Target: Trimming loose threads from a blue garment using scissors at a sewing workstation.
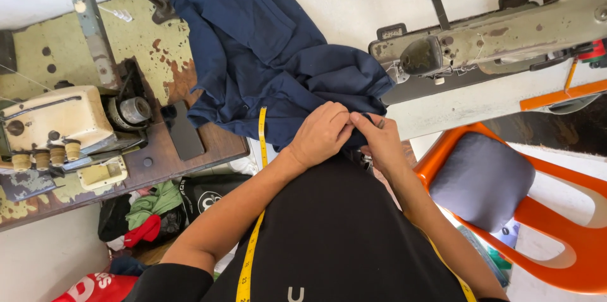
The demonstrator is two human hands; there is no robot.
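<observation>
Yellow tape measure [250, 258] over chest; left hand [321, 132], right hand [380, 139] both pinching navy garment [265, 55] edge.

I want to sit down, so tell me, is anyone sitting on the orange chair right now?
No, the orange chair holds only a dark grey cushion, while both hands pinch the navy garment at the table edge.
</observation>
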